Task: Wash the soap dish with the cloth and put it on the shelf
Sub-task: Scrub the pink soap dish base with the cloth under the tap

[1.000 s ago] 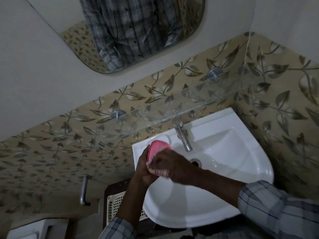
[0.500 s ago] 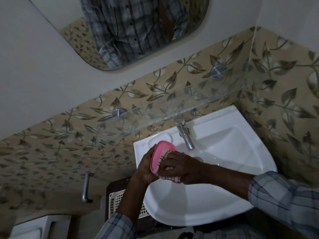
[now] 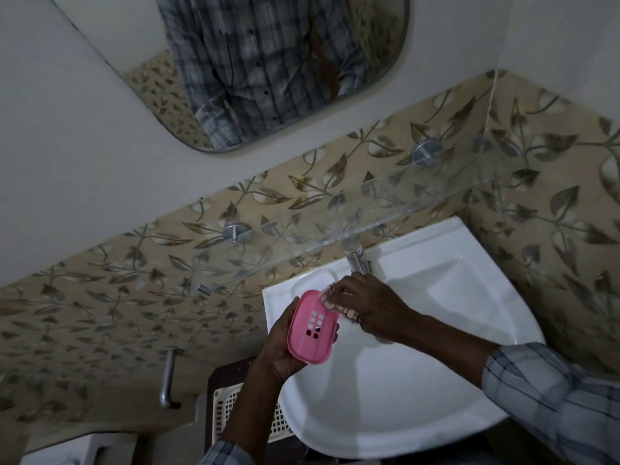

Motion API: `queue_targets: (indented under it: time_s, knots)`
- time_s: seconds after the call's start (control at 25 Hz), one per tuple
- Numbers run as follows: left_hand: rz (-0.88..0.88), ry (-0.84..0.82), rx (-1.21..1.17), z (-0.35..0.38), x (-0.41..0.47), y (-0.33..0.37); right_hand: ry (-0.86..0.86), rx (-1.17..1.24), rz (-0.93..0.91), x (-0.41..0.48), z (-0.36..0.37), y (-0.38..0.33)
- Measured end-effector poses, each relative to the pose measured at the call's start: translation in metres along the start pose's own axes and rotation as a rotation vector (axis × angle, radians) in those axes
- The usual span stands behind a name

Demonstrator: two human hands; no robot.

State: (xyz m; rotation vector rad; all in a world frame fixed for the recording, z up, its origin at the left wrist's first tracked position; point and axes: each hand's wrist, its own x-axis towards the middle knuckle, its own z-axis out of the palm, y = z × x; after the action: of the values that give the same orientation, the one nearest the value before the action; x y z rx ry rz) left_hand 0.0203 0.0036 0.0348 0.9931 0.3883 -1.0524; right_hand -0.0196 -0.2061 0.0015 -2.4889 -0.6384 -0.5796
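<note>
A grey-and-blue checked shirt [image 3: 268,62] shows in the rounded wall mirror [image 3: 379,45] — small dark buttons down its front; its left sleeve [image 3: 223,454] and right sleeve [image 3: 553,397] end in cuffs short of the wrists. The left hand [image 3: 278,350] and right hand [image 3: 375,310] are bare — forearms too.

The room is looking dim, and the white sink [image 3: 419,380] is catching the most light, with soft grey shadows lying across its bowl. The corners are looking darker, and the front edge of the glass shelf [image 3: 369,209] is giving off only a thin, pale shine. The leafy tiles [image 3: 67,313] at the lower left are looking stretched and blurry, while the middle is looking sharp.
</note>
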Motion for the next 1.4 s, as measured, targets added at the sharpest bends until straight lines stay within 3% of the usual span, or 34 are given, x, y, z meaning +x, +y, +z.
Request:
queue_targets:
  time_s: [0.12, 0.16, 0.24, 0.36, 0.44, 0.68, 1.04, 1.12, 1.28, 1.4]
  knots:
    - [0.071, 0.076, 0.045, 0.002, 0.007, -0.004, -0.032, -0.091, -0.066, 0.002, 0.012, -0.027]
    - [0.09, 0.09, 0.058, 0.003, 0.009, -0.005, -0.026, -0.131, -0.003, 0.004, 0.013, -0.033]
    - [0.128, 0.131, 0.068, 0.005, 0.011, -0.007, -0.026, -0.153, 0.298, 0.015, 0.012, -0.039]
    - [0.145, 0.203, 0.087, 0.004, 0.016, -0.013, -0.256, -0.042, 0.696, 0.03, 0.011, -0.049]
    - [0.133, 0.212, 0.049, 0.0, 0.016, -0.017, -0.286, 0.19, 0.856, 0.032, 0.002, -0.039]
    - [0.105, 0.004, -0.226, -0.02, 0.006, -0.009, 0.138, 1.196, 1.287, -0.006, -0.034, 0.005]
    - [0.104, -0.236, -0.307, -0.014, 0.001, -0.038, 0.404, 1.873, 1.228, -0.031, -0.025, -0.003]
    - [0.156, -0.225, -0.315, -0.005, 0.004, -0.046, 0.4, 1.8, 1.25, -0.033, -0.014, -0.009]
    - [0.197, -0.136, -0.222, 0.011, 0.008, -0.047, 0.249, 1.304, 1.255, -0.041, -0.002, -0.008]
    - [0.224, -0.126, -0.269, 0.015, 0.007, -0.034, 0.096, 1.185, 0.87, -0.051, -0.005, -0.003]
